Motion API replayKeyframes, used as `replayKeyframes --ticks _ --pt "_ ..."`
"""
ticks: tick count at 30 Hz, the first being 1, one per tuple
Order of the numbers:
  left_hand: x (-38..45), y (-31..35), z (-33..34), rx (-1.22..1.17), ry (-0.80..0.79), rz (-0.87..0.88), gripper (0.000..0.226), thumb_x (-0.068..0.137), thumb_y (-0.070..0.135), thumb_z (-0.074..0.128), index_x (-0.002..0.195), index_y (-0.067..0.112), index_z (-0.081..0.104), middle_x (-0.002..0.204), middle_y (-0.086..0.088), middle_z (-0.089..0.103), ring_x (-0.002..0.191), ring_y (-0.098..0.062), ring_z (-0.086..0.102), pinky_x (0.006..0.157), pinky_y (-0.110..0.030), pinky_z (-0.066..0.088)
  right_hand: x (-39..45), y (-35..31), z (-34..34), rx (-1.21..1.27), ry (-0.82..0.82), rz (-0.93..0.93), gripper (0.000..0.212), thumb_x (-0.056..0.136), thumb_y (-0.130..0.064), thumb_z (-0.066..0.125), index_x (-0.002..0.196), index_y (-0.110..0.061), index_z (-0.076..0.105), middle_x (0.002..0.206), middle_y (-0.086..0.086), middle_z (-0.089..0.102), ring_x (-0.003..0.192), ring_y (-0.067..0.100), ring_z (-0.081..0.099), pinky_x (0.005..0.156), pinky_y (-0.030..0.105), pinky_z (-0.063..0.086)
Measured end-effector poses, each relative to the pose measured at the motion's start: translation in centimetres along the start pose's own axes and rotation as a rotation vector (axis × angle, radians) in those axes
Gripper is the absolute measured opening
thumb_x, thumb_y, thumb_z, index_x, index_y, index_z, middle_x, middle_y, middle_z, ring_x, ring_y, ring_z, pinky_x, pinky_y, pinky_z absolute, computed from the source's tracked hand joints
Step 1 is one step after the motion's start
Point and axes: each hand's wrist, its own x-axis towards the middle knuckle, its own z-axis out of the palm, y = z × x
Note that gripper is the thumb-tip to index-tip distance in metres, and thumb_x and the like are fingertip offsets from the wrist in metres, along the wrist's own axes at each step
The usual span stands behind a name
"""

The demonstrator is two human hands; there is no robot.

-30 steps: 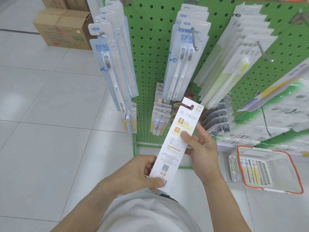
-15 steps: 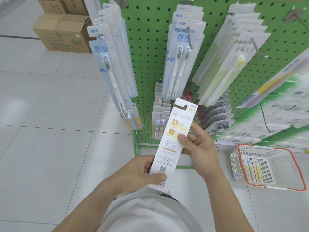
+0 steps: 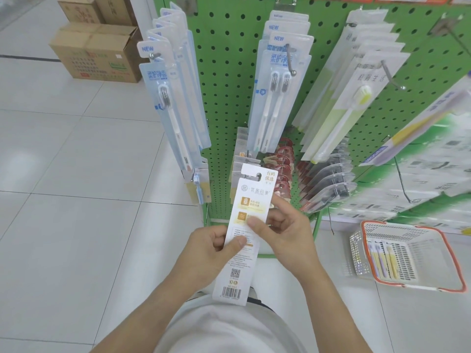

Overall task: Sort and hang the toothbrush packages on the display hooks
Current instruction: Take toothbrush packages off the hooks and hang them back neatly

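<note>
Sorting step: left hand and right hand both pinch the toothbrush package; next, probably, threading its slot onto a matching hook beyond them.

You've got a white package with gold squares, a green dotted pegboard, and an orange-rimmed white basket.

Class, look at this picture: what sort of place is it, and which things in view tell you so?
Most likely a shop aisle. A green pegboard display carries toothbrush packages on hooks, a shopping basket sits on the tiled floor, and cardboard boxes stand nearby.
</note>
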Motion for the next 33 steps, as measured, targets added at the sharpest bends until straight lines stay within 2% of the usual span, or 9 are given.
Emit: replayKeyframes --ticks 3,6,11,15,19,21,25,29,33 --pt "-0.1 0.0 0.2 0.072 0.024 0.007 0.013 0.096 0.023 0.067 0.106 0.021 0.076 0.092 0.006 0.079 0.086 -0.016 0.077 0.081 -0.035 0.061 0.3 0.6 0.9 -0.003 0.146 0.001 0.029 0.090 -0.010 0.074 0.115 -0.024 0.072 0.087 0.010 0.079 0.075 0.025 0.071 0.074 0.044 0.057" --pt "-0.2 -0.1 0.2 0.121 0.029 0.039 0.015 0.096 0.025 0.067 0.108 0.021 0.075 0.093 0.006 0.079 0.087 -0.017 0.076 0.082 -0.039 0.061 0.4 0.9 1.7 0.056 0.161 0.019 0.029 0.091 -0.010 0.072 0.118 -0.017 0.070 0.091 0.010 0.079 0.079 0.023 0.074 0.073 0.038 0.060" --pt "-0.1 0.1 -0.3 -0.142 0.007 -0.039 0.031 0.093 0.034 0.063 0.111 0.008 0.069 0.104 -0.001 0.077 0.099 -0.021 0.072 0.084 -0.028 0.054 0.5 0.8 1.4 0.135 0.134 0.057 0.027 0.093 -0.009 0.067 0.120 -0.010 0.068 0.094 0.015 0.078 0.082 0.026 0.074 0.079 0.044 0.060" --pt "0.4 0.2 -0.5 -0.493 -0.230 -0.270 0.054 0.106 0.048 0.033 0.132 0.009 0.061 0.126 -0.019 0.068 0.118 -0.036 0.064 0.106 -0.052 0.042 0.3 0.5 1.9 0.200 0.122 0.095 0.030 0.090 -0.015 0.067 0.117 -0.004 0.067 0.091 0.016 0.078 0.071 0.019 0.071 0.060 0.029 0.055" --pt "0.5 -0.2 -0.3 -0.428 -0.305 -0.235 0.057 0.098 0.047 0.049 0.132 0.003 0.059 0.120 -0.023 0.067 0.106 -0.036 0.066 0.105 -0.051 0.046 0.1 0.9 2.5 0.147 0.101 0.086 0.022 0.096 -0.011 0.063 0.116 -0.006 0.067 0.085 0.004 0.077 0.069 0.010 0.067 0.063 0.021 0.052" --pt "0.5 -0.6 -0.3 -0.444 -0.266 -0.216 0.051 0.101 0.043 0.054 0.128 0.001 0.060 0.105 -0.019 0.066 0.092 -0.032 0.065 0.092 -0.046 0.054 0.4 1.1 2.7 0.086 0.121 0.079 0.024 0.096 -0.014 0.064 0.119 -0.010 0.068 0.083 -0.003 0.075 0.070 0.009 0.065 0.068 0.022 0.052" --pt "0.6 -1.1 -0.3 -0.342 -0.076 -0.175 0.045 0.087 0.040 0.075 0.117 0.007 0.068 0.084 -0.002 0.068 0.075 -0.016 0.064 0.082 -0.036 0.051 0.5 1.2 2.8 0.080 0.152 0.127 0.027 0.107 -0.017 0.047 0.109 -0.012 0.074 0.099 0.009 0.076 0.093 0.023 0.070 0.078 0.028 0.058" --pt "1.1 -1.6 -0.2 -0.256 0.194 -0.194 0.048 0.069 0.040 0.081 0.107 0.012 0.070 0.093 -0.019 0.073 0.074 -0.013 0.067 0.077 -0.026 0.052 0.5 0.5 2.7 0.221 0.098 0.244 0.052 0.103 -0.049 0.034 0.114 -0.015 0.072 0.107 0.009 0.077 0.102 0.025 0.073 0.089 0.039 0.059" --pt "1.5 -2.0 -0.3 -0.162 0.262 -0.090 0.026 0.081 0.017 0.082 0.102 0.008 0.070 0.089 -0.010 0.076 0.071 -0.006 0.068 0.065 -0.012 0.050 0.9 1.0 2.5 0.142 0.054 0.198 0.023 0.103 -0.016 0.052 0.116 -0.004 0.068 0.102 0.019 0.076 0.094 0.034 0.074 0.081 0.038 0.061"
